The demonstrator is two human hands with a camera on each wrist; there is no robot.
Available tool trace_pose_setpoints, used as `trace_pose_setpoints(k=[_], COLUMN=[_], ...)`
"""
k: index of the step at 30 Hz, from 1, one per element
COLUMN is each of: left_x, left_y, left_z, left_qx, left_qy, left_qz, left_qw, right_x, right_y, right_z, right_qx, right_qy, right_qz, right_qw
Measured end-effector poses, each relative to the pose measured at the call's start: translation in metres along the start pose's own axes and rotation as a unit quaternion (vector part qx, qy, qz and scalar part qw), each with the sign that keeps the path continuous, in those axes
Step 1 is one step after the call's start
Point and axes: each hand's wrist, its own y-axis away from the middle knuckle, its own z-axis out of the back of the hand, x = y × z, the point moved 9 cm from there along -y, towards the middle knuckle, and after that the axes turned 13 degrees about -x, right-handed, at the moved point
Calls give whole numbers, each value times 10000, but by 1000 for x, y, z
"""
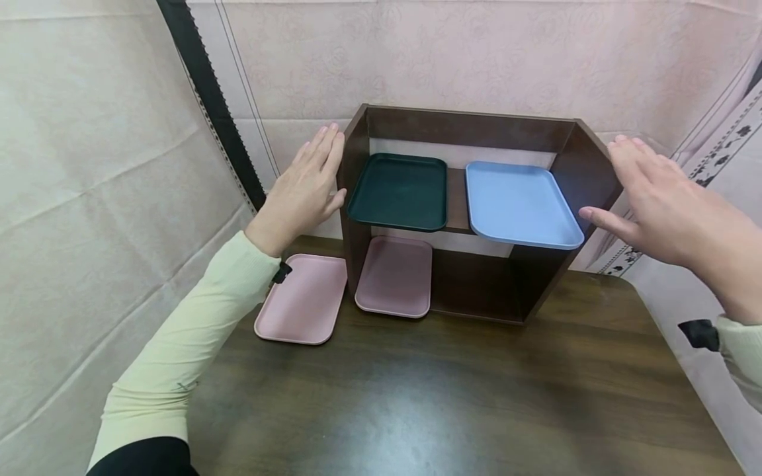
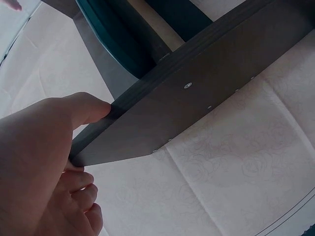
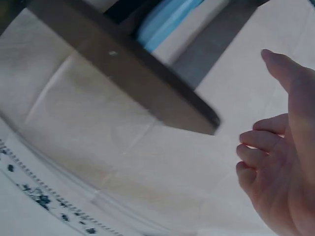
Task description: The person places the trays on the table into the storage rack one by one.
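Note:
A dark brown two-tier shelf [image 1: 470, 129] stands on the table. My left hand [image 1: 309, 182] is at its left side panel [image 2: 197, 83], fingers straight. In the left wrist view the thumb tip meets the panel's edge. My right hand [image 1: 667, 205] hangs with straight fingers beside the right side panel [image 3: 123, 64], apart from it in the right wrist view. On the upper tier lie a dark green tray [image 1: 400, 192] and, to its right, a light blue tray [image 1: 520, 201] jutting forward. A pink tray [image 1: 395, 274] leans out of the lower left space.
Another pink tray [image 1: 306, 297] lies on the wooden table [image 1: 417, 390], left of the shelf and under my left forearm. Pale cloth [image 1: 476, 53] hangs behind and at the left. A dark strip [image 1: 214, 99] runs down the back left corner.

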Motion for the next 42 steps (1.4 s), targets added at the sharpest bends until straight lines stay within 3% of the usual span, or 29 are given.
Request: trace_pose_setpoints(k=[11,16,27,33,42], left_x=[-2,-3,7,24,56], left_y=[1,0,4,25,78], left_z=[1,1,6,8,-6], left_qx=[-37,146,523,834,1453], left_qy=[-35,-83,64,26,177], left_qz=[-69,-28,165,482,1025], left_qw=[10000,9999,9985,9953,9839], right_x=[-31,-31,-26,-24,-22], right_y=[5,10,8,7,6], right_z=[-30,-32,-34,-35,-34], right_qx=[126,-74,3,28,-15], right_qy=[159,184,200,157,96], right_qz=[-335,-332,-416,-447,-459], right_qw=[9992,9993,9989,9989,9989])
